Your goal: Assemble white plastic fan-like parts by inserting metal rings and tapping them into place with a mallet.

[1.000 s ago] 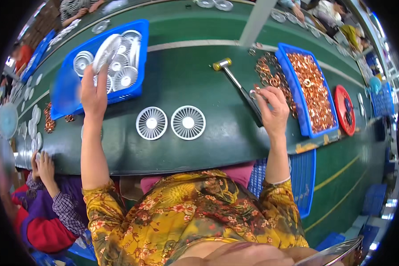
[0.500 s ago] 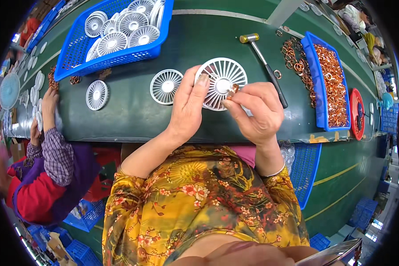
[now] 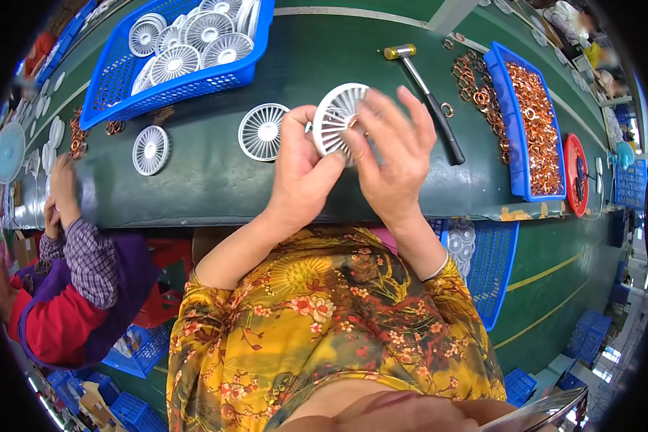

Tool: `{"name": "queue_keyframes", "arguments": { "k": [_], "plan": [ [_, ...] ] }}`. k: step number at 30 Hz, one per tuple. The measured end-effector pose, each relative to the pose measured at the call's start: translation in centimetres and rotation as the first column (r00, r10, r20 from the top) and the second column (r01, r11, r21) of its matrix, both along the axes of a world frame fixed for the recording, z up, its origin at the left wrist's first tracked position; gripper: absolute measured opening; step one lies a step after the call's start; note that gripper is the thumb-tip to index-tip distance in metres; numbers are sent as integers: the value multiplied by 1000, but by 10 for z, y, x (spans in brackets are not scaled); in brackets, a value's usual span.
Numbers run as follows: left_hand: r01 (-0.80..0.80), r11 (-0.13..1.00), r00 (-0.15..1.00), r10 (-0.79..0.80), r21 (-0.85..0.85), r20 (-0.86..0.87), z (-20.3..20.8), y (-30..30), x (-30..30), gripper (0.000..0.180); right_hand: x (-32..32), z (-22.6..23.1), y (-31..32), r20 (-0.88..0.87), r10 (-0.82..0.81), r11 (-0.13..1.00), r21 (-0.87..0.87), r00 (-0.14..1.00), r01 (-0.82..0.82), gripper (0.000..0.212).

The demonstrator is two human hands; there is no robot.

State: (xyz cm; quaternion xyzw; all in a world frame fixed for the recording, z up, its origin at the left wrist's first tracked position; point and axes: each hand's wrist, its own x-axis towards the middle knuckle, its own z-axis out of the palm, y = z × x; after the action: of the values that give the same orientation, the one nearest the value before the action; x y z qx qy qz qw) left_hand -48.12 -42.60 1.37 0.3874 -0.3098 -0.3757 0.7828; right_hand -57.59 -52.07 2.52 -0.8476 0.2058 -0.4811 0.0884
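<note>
1. Left hand (image 3: 302, 169): half closed, gripping the rim of 1 white spoked disc (image 3: 330, 119) above the table (image 3: 209, 173). The disc is tilted.
2. Right hand (image 3: 392, 147): largely open, fingers spread and blurred, covering part of the disc. Whether it has hold of anything cannot be told.
3. Left-side items: 1 blue basket (image 3: 173, 92), filled with overlapping white discs (image 3: 209, 34); exact count hidden.
4. Front row: 2 discs lie flat and apart, 1 near disc (image 3: 268, 132) just beside the left hand and 1 far disc (image 3: 151, 150) further left.
5. Obstruction: 1 hammer (image 3: 433, 108) lies between the right hand and 1 blue tray (image 3: 506, 129) of copper-coloured rings (image 3: 534, 137). 1 loose ring (image 3: 447, 109) lies just beside its handle; a ring pile (image 3: 482, 97), too dense to count, borders the tray.
6. Right end: 1 red dish (image 3: 574, 201).
7. Below the table edge: 1 blue crate (image 3: 493, 288).
8. Far left: 1 co-worker (image 3: 68, 309), hands at the table.
</note>
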Motion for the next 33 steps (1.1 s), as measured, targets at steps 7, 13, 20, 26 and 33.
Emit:
{"name": "queue_keyframes", "arguments": {
  "k": [7,13,20,26,33],
  "plan": [
    [188,970,978,-171,154,-118,0,28,11,43,-28,9,-21,-143,615,773,306,775,-556,28],
    [-225,951,931,147,210,333,-3,53,28,42,-63,1,-89,-170,181,904,417,969,-95,25],
    [-865,498,161,392,-62,906,-40,91,94,39,-98,-28,-168,-501,122,962,274,857,23,11],
    [-819,527,-143,195,-227,970,-64,95,104,36,-103,-38,-187,-504,95,942,324,858,86,13],
    [-835,537,13,-202,122,979,-47,93,100,41,-99,-47,-197,-526,-62,931,275,848,238,27]
  ]
}}
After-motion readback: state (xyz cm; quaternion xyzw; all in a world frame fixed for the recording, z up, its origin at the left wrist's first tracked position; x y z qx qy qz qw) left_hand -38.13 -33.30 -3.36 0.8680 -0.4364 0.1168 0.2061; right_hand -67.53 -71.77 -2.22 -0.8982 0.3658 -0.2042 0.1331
